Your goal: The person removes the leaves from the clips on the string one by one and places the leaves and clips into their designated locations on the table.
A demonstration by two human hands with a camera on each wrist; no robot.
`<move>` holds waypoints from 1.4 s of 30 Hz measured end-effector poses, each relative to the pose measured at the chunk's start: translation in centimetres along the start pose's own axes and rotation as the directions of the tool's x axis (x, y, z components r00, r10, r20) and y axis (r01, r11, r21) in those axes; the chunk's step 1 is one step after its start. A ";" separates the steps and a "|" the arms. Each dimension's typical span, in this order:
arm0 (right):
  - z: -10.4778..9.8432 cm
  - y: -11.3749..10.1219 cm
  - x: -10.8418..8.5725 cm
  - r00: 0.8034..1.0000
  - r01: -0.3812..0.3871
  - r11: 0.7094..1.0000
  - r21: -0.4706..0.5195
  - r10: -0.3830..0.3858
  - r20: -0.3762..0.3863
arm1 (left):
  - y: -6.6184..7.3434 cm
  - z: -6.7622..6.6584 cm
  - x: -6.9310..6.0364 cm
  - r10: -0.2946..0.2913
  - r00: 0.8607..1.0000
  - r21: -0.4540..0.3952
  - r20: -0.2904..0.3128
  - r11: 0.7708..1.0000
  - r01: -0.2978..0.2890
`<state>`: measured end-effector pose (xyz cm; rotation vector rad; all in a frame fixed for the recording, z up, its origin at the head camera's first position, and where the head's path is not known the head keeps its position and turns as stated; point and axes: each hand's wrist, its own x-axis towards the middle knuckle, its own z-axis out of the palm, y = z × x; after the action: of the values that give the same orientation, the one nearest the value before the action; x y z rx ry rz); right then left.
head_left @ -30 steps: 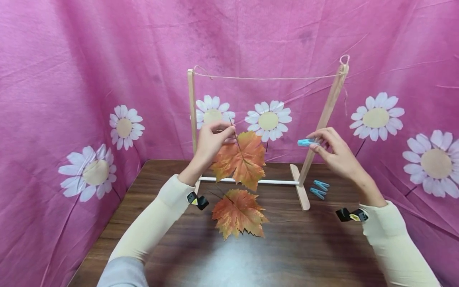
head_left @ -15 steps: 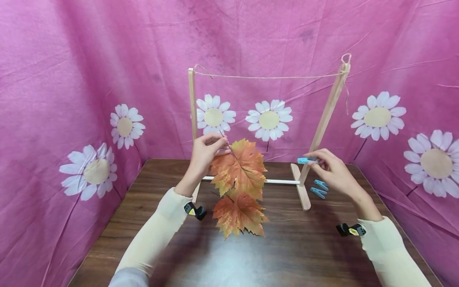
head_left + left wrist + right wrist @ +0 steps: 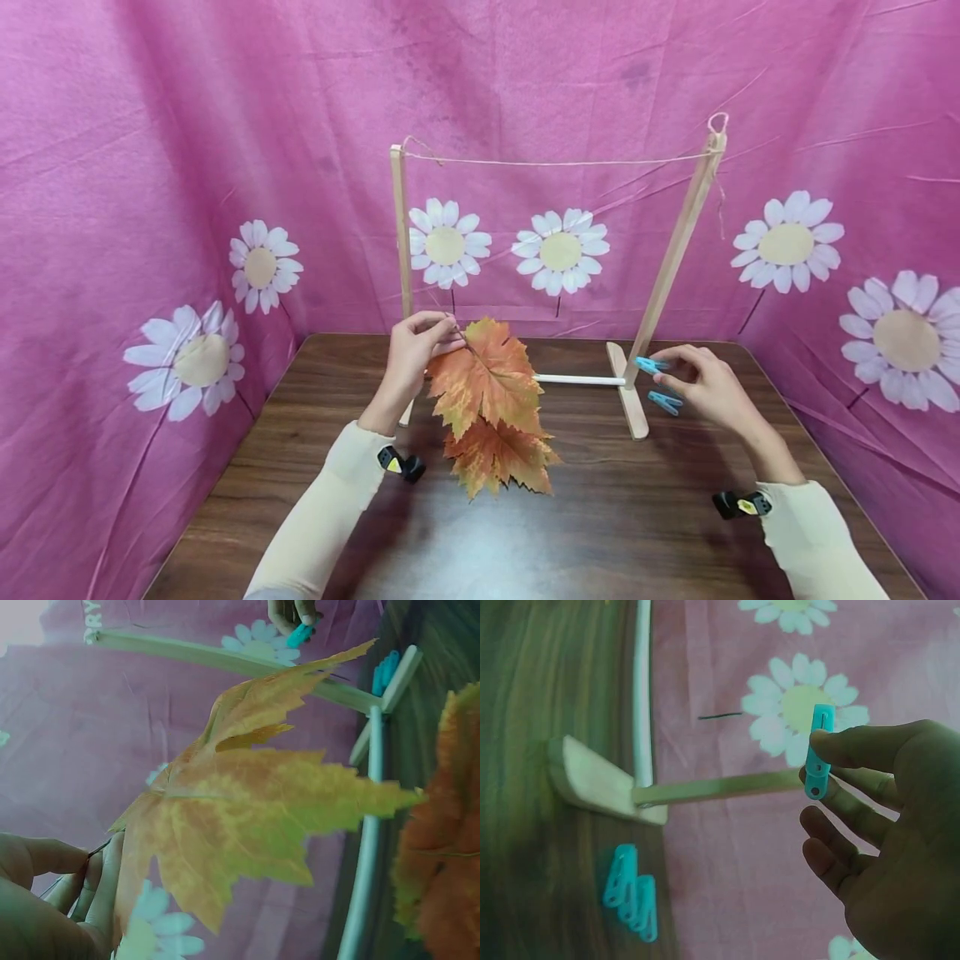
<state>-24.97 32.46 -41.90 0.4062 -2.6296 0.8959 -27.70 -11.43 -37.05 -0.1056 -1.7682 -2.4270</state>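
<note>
My left hand pinches the stem of an orange and yellow artificial maple leaf, which hangs in the air. Below it, a second maple leaf lies on the table, its upper part hidden behind the held one. On the right, my right hand pinches a light blue clothespin between thumb and index finger, beside the foot of the rack. Loose blue clothespins lie on the table under that hand; in the head view the hand covers part of them.
A wooden rack with a left post, a right post and a white crossbar stands at the back of the table. A twine line runs between the post tops. Pink flowered cloth encloses the back and sides.
My left hand has come down and slightly left, lowering the maple leaf until it overlaps the lying one in the head view. My right hand has sunk toward the table with the clothespin.
</note>
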 end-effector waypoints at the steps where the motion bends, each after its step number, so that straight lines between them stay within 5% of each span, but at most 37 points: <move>1: 0.1 0.2 -0.2 1.000 -0.017 1.000 -0.005 0.017 0.006 | -0.4 -0.3 0.0 -0.015 1.000 -0.005 -0.009 1.000 0.015; 12: 1.7 4.5 -1.8 0.988 -0.126 0.991 -0.052 0.130 0.080 | -5.3 -2.9 -1.3 -0.145 0.987 -0.039 -0.067 0.989 0.142; 25: 3.6 7.5 -3.7 0.968 -0.152 0.981 -0.119 0.172 0.182 | -9.9 -4.9 -2.9 -0.245 0.967 -0.015 -0.068 0.970 0.244; 31: 4.6 8.1 -4.5 0.967 -0.143 0.977 -0.157 0.172 0.187 | -10.9 -5.9 -3.5 -0.321 0.943 0.057 -0.085 0.944 0.326; 37: 4.9 8.4 -4.7 0.968 -0.151 0.978 -0.146 0.176 0.181 | -11.1 -6.3 -3.6 -0.330 0.938 0.172 -0.105 0.923 0.344; 42: 5.0 8.3 -4.6 0.961 -0.171 0.973 -0.155 0.199 0.192 | -11.4 -6.8 -3.7 -0.355 0.927 0.307 -0.118 0.875 0.374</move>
<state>-24.90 36.35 -51.86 0.2304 -2.9395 0.7558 -25.59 -14.23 -50.42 0.3646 -2.3084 -2.2825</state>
